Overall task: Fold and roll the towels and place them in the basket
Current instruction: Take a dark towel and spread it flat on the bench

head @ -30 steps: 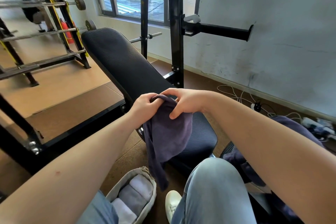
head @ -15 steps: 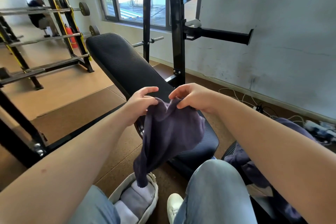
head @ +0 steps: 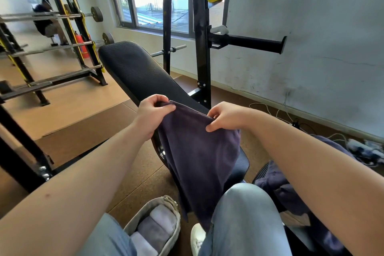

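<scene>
The left hand [head: 152, 112] and the right hand [head: 225, 117] each pinch a corner of a dark purple towel [head: 197, 156] along its top edge, thumb against fingers, holding it stretched between them above the near end of the padded black tabletop [head: 141, 75] of a weight bench. The rest of the cloth hangs free, draped over the bench end and trailing down to the person's raised knee [head: 243, 214].

On the floor below sits a woven basket [head: 174, 206] with several rolled pale towels [head: 158, 228] already packed inside. A heap of more purple cloth [head: 278, 189] lies to the right, partly hidden by the right forearm.

The towel looks not yet folded, so this is likely the spreading step. The risks are plain: the top edge sags between the pinches, so a fold begun now could come out crooked. The hanging tail could catch on the knee or the bench end and bunch up. A light pinch on soft terry may also slip, dropping a corner toward the floor.
</scene>
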{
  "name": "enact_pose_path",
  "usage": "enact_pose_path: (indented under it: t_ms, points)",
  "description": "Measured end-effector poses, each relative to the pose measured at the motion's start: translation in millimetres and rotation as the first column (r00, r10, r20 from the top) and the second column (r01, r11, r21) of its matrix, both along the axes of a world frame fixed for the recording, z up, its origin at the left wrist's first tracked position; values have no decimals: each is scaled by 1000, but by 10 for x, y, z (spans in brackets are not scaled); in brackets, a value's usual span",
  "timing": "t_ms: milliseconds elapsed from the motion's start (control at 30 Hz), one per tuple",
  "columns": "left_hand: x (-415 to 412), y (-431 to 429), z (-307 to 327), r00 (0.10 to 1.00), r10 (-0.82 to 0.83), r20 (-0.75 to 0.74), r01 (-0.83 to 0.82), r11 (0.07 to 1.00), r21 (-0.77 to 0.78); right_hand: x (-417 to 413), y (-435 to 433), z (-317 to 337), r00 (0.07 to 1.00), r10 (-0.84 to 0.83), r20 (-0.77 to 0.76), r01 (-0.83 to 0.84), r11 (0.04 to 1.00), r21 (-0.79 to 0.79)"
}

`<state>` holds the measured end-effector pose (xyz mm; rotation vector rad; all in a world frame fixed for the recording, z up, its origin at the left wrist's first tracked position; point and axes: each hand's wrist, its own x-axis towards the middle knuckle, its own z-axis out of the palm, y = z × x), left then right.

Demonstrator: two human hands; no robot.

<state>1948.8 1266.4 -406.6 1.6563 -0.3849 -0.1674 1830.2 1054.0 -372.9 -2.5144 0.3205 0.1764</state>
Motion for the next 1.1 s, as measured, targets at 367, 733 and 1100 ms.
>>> enact_pose_path:
  t_ms: [367, 733, 1100]
  points:
    - [129, 227, 274, 978, 69, 199, -79, 996, 40, -174, -410, 215, 986, -169, -14, 168, 985, -21]
    - [76, 550, 507, 914, 266, 306, -316, 941, 123, -369, -453, 405, 961, -197, 195, 211, 976, -53]
    - [-323, 378, 1082, 956, 286, 72, -258, 930, -260, -488, -273, 941, 649, -592, 478, 222, 748, 626]
